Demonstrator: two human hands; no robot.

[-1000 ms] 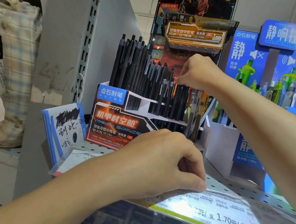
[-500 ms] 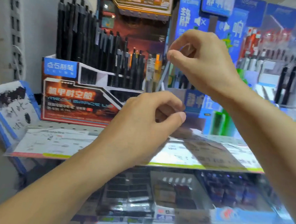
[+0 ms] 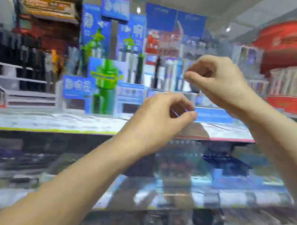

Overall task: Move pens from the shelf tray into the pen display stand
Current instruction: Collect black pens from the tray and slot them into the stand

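Pens [image 3: 12,56], black ones, stand upright in the tiered pen display stand [image 3: 18,87] at the far left of the shelf [image 3: 51,120]; the picture is badly blurred. Both hands hang in the air in front of the shelf, well right of the stand. The left hand [image 3: 159,122] has its fingers curled, thumb near forefinger; the right hand [image 3: 218,83], higher up, likewise. Whether either pinches anything I cannot tell. Blue and green pen displays [image 3: 106,67] stand behind them

Open air betw. both hands and shelf front. Behind: blue-green display [image 3: 104,82] centre, black pen stand [image 3: 20,73] far left, packed close; shelf edge [image 3: 50,129] below.
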